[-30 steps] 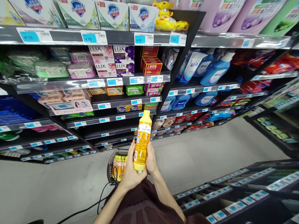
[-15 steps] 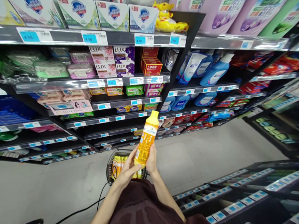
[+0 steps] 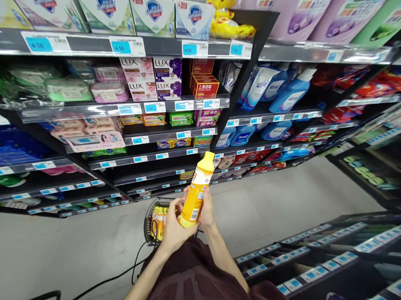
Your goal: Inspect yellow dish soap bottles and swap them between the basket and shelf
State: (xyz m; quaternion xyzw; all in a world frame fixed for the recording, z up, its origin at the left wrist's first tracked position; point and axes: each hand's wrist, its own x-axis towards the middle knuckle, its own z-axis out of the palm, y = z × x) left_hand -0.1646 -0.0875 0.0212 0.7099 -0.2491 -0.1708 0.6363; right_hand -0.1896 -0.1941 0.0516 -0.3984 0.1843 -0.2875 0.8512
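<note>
A yellow plastic bottle (image 3: 197, 192) with a yellow cap is held in front of my body, tilted with its cap away from me. My left hand (image 3: 176, 222) grips it around the base and left side. On its right side, my right hand (image 3: 206, 211) is closed against it. A printed side with a barcode faces me. Below my hands a dark shopping basket (image 3: 147, 221) stands on the floor, with several yellow and orange bottles (image 3: 158, 219) in it. My hands and forearms hide part of the basket.
Store shelves (image 3: 119, 166) ahead carry soap boxes (image 3: 140, 77), blue bottles (image 3: 292, 92) and large purple jugs (image 3: 300, 14). More shelving (image 3: 315, 272) runs along the right. A black cable (image 3: 102, 283) crosses the grey floor (image 3: 64, 250) at the lower left.
The bottle has been turned about its long axis, so a side with a barcode shows instead of dense print. My left fingers have shifted around its base.
</note>
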